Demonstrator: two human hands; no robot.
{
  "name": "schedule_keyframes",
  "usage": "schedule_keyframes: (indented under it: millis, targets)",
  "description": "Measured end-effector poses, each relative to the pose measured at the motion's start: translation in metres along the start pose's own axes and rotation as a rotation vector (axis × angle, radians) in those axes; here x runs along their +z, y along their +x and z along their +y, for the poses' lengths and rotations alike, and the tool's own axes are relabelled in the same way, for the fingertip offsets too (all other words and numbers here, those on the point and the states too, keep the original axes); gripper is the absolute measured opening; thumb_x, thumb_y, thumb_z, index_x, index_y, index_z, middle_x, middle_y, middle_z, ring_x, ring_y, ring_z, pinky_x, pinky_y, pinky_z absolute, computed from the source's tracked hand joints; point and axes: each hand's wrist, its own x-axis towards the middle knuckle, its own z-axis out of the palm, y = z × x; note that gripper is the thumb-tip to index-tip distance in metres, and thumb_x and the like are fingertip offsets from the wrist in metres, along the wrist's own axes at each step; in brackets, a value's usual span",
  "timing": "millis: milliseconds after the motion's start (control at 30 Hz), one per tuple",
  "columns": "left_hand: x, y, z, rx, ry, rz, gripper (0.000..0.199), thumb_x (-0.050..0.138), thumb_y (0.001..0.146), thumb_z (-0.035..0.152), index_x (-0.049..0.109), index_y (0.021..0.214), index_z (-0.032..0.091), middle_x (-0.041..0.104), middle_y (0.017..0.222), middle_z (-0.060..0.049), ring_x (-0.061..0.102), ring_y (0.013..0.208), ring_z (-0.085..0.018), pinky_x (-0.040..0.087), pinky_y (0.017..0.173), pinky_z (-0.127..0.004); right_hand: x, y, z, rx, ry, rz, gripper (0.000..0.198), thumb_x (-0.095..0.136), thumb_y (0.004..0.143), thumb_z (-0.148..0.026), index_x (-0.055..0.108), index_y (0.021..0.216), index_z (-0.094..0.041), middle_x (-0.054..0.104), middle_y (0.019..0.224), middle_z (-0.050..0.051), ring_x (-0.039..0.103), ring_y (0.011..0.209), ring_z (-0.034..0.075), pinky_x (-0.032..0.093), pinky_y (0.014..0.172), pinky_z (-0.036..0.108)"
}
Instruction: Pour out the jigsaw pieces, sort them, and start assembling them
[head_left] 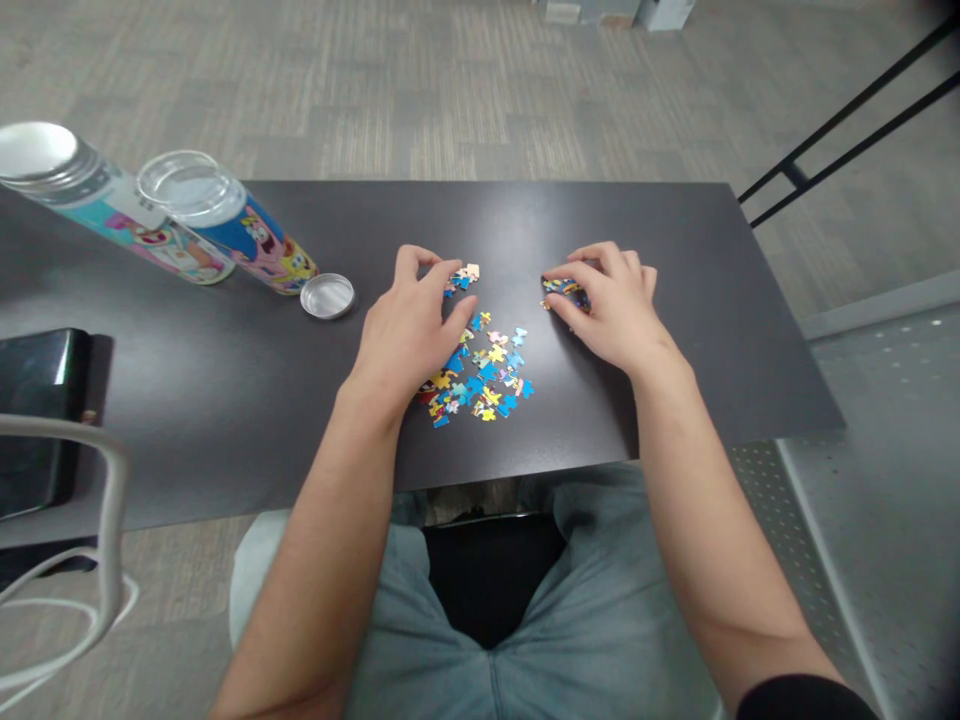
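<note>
Loose jigsaw puzzle pieces (487, 372), mostly blue and yellow, lie in a spread pile on the dark table (712, 330). My left hand (409, 325) rests at the pile's upper left, thumb and forefinger apart. Between them shows a small cluster of pieces (463, 279), one with its pale back up; the hand hides part of both groups. Over to the right, my right hand (615, 300) curves around another small group of puzzle pieces (567, 289). Its thumb and forefinger are apart, with pieces visible on the table between them. The palm covers the rest of that group.
Two cartoon-printed cans stand at the left: a teal can (150, 225) and a blue can (262, 240). A round metal lid (328, 297) lies beside them. Further left are a glossy black box (41, 410) and a white cable (112, 520). The table's front edge borders my lap.
</note>
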Motion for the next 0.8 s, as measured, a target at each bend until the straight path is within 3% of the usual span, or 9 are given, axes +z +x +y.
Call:
schedule_keyframes:
  millis: [100,200,400,500,633,800]
  targets:
    - [-0.001,0.000,-0.008,0.004,-0.072,0.006,0.056,0.085,0.119,0.028,0.078,0.175,0.021,0.063,0.178,-0.023,0.080,0.094,-0.024,0.075,0.113,-0.059,-0.003,-0.001,0.015,0.066,-0.021,0.060,0.030,0.074,0.122,-0.038,0.093,0.145,-0.033,0.080,0.162,0.021,0.068,0.153,0.055,0.051,0.126,0.083]
    - [-0.002,0.001,-0.020,0.049,-0.157,-0.012,0.063,0.095,0.111,0.026,0.079,0.172,0.023,0.064,0.174,-0.020,0.077,0.090,-0.019,0.076,0.111,-0.052,-0.006,-0.002,0.005,0.051,-0.024,0.047,0.034,0.069,0.126,-0.042,0.091,0.151,-0.035,0.081,0.163,0.020,0.069,0.153,0.053,0.051,0.127,0.081]
    - [-0.003,0.003,-0.027,0.038,-0.210,-0.028,0.057,0.084,0.118,0.017,0.080,0.174,0.015,0.064,0.173,-0.022,0.077,0.088,-0.016,0.076,0.113,-0.047,-0.005,-0.006,-0.051,-0.262,0.025,-0.143,0.037,0.069,0.132,-0.045,0.091,0.163,-0.044,0.077,0.178,0.013,0.067,0.159,0.045,0.045,0.139,0.075]
    - [-0.002,0.003,-0.018,0.036,-0.084,-0.024,0.057,0.078,0.122,0.021,0.080,0.179,0.017,0.064,0.174,-0.024,0.082,0.097,-0.024,0.074,0.118,-0.056,-0.002,-0.008,-0.055,-0.310,0.035,-0.188,0.034,0.072,0.132,-0.046,0.094,0.158,-0.043,0.077,0.177,0.012,0.065,0.160,0.044,0.044,0.141,0.073]
    - [-0.001,0.001,-0.001,0.030,0.090,-0.063,0.059,0.072,0.126,0.028,0.079,0.185,0.022,0.064,0.175,-0.026,0.085,0.130,-0.045,0.072,0.119,-0.065,-0.002,-0.007,-0.044,-0.249,0.041,-0.131,0.031,0.073,0.130,-0.046,0.096,0.150,-0.041,0.081,0.170,0.012,0.067,0.155,0.045,0.044,0.138,0.074]
    - [-0.002,-0.001,0.007,0.048,0.086,-0.088,0.052,0.072,0.126,0.029,0.087,0.176,0.032,0.066,0.175,-0.021,0.084,0.134,-0.047,0.073,0.114,-0.063,0.000,-0.003,-0.041,-0.186,0.062,-0.118,0.038,0.070,0.129,-0.047,0.089,0.159,-0.036,0.084,0.171,0.013,0.069,0.157,0.046,0.046,0.137,0.072]
